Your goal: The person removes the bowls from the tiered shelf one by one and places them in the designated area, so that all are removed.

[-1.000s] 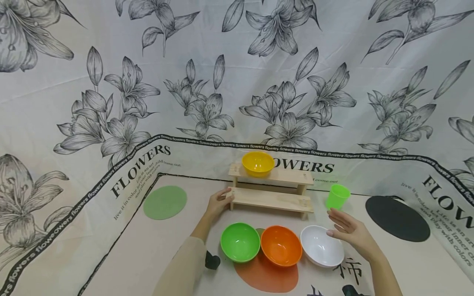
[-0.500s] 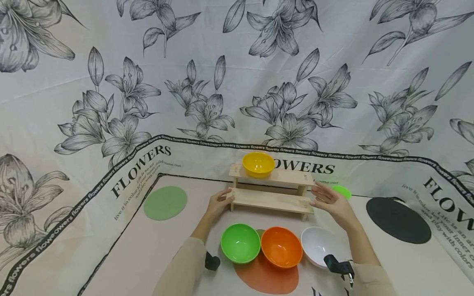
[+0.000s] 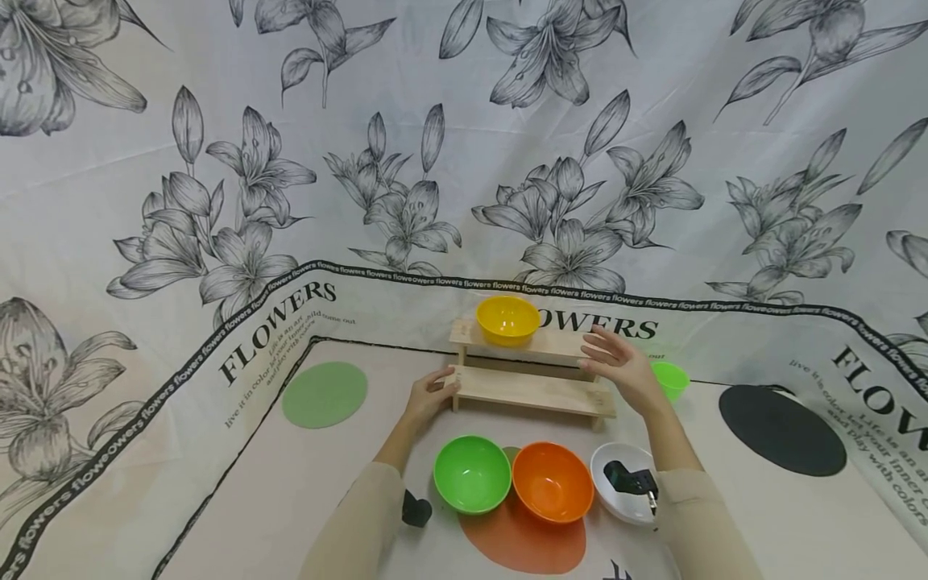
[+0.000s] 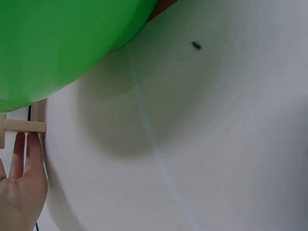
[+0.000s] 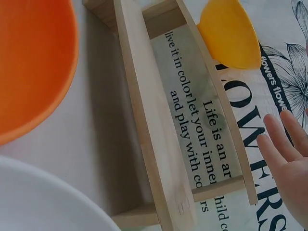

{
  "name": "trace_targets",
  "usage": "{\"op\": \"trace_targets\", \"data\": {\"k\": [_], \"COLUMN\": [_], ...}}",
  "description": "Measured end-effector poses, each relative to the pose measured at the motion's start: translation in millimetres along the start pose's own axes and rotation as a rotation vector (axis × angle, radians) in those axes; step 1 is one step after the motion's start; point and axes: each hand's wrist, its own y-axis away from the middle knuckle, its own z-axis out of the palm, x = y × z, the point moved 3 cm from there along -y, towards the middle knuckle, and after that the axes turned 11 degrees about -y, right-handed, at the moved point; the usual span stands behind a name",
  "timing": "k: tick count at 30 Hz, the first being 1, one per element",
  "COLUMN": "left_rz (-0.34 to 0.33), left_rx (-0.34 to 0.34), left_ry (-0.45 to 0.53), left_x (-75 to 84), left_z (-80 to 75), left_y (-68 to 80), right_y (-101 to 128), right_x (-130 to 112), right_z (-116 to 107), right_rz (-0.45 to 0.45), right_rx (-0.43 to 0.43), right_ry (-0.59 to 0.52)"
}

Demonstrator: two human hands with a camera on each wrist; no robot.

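Observation:
A two-tier wooden rack [image 3: 535, 390] stands at the back of the table, with a yellow bowl [image 3: 507, 321] on the left of its upper shelf. My left hand [image 3: 428, 400] touches the left end of the lower shelf. In the left wrist view its fingers [image 4: 32, 156] are straight and their tips are partly hidden by the board. My right hand [image 3: 622, 366] holds nothing; its spread fingers are near the right end of the upper shelf. In front of the rack sit a green bowl [image 3: 473, 475], an orange bowl [image 3: 553, 483] and a white bowl [image 3: 616, 501], side by side.
A green cup [image 3: 671, 380] stands right of the rack, partly behind my right hand. A round green mat [image 3: 325, 395] lies at left, and a dark oval mat [image 3: 783, 429] at right. A flower-printed cloth [image 3: 406, 201] rises behind the table.
My right hand has moved left and upward, from beside the green cup and white bowl to the rack's upper right end. The left hand and the bowls have stayed put.

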Motion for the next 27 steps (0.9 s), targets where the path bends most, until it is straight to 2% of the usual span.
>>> {"op": "trace_targets", "data": {"k": [6,12,19,22,27], "left_rz": [-0.003,0.015,0.0,-0.001,-0.011], "left_rx": [-0.004,-0.005,0.002,0.002,0.005], "left_ry": [0.007,-0.004,-0.016,-0.016,-0.008], "left_x": [1.8,2.8,2.6,3.3,4.3], "left_z": [0.0,0.0,0.2,0.2,0.4], "left_y": [0.5,1.1,0.2,0.9,2.1], "right_y": [-15.1,-29.7,-45.6,-50.7,-57.3], "right_x": [2.8,12.5,14.1,14.5,16.9], "right_z": [12.4,20.8,37.1,42.9,48.8], "right_rz": [0.017,0.029,0.061,0.061,0.049], "right_rx": [-0.013,-0.023,-0.017,-0.001,-0.022], "right_ry": [-0.075,-0.063,-0.062,-0.059,-0.05]}}
